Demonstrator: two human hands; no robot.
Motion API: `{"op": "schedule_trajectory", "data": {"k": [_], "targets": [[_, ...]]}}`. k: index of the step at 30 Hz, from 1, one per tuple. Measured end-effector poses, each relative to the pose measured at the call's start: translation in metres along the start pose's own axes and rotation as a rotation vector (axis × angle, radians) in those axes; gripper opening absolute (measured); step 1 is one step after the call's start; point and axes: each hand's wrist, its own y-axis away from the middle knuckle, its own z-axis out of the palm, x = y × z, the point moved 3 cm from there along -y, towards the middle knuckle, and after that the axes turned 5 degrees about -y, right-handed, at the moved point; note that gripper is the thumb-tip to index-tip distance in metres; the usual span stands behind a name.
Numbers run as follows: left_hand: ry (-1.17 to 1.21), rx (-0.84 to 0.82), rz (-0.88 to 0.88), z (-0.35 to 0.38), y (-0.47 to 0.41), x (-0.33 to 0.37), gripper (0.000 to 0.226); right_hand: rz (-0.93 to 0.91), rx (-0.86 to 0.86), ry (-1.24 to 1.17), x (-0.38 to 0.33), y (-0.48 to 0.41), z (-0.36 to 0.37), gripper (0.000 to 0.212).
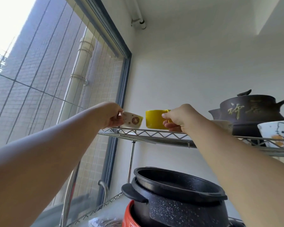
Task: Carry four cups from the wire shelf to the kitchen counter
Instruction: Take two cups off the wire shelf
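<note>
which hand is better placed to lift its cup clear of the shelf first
Left. The left hand has the white cup tilted at the wire shelf corner; the right hand holds the yellow cup level, further in.

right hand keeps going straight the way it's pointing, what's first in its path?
Probably the white wall behind the wire shelf. The right hand holds the yellow cup; nothing else shows beyond it, though depth is unclear.

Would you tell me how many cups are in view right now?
2: a white cup in the left hand and a yellow cup in the right hand, both above the wire shelf. Others may be hidden.
</note>
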Motion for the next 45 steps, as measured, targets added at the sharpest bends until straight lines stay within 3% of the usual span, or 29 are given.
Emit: {"op": "schedule_trajectory", "data": {"k": [4, 8, 12, 16, 21, 25, 28, 32, 37, 39, 42, 45], "targets": [[0.108, 0.048, 0.107, -0.006, 0.013, 0.006, 0.009, -0.100, 0.061, -0.040, -0.006, 0.008, -0.005, 0.013], [0.194, 0.027, 0.196, -0.015, 0.031, 0.013, 0.009, -0.257, 0.133, -0.026, -0.019, 0.026, -0.013, 0.028], [0.289, 0.007, 0.266, -0.026, 0.058, 0.016, 0.011, -0.373, 0.137, -0.040, -0.037, 0.062, -0.030, 0.018], [0.384, -0.053, 0.308, -0.028, 0.094, 0.001, 0.010, -0.419, 0.120, -0.044, -0.036, 0.115, -0.049, 0.006], [0.481, -0.192, 0.289, -0.025, 0.140, -0.054, 0.016, -0.390, 0.075, -0.074, -0.002, 0.195, -0.070, 0.013], [0.530, -0.237, 0.245, -0.012, 0.177, -0.109, 0.026, -0.312, 0.063, -0.069, 0.048, 0.261, -0.080, 0.019], [0.550, -0.269, 0.175, -0.001, 0.203, -0.155, 0.030, -0.216, 0.096, -0.099, 0.093, 0.311, -0.084, 0.009], [0.532, -0.277, 0.066, 0.018, 0.241, -0.221, 0.030, -0.057, 0.178, -0.005, 0.162, 0.384, -0.092, 0.033], [0.472, -0.322, -0.086, 0.048, 0.295, -0.303, 0.029, 0.202, 0.216, 0.051, 0.238, 0.483, -0.096, 0.004], [0.462, -0.365, -0.143, 0.062, 0.318, -0.332, 0.029, 0.312, 0.242, 0.029, 0.255, 0.522, -0.093, 0.007], [0.446, -0.463, -0.227, 0.081, 0.353, -0.372, 0.031, 0.502, 0.326, -0.029, 0.271, 0.576, -0.085, 0.032], [0.422, -0.554, -0.305, 0.097, 0.388, -0.410, 0.032, 0.679, 0.416, -0.058, 0.286, 0.630, -0.081, 0.031]]}}
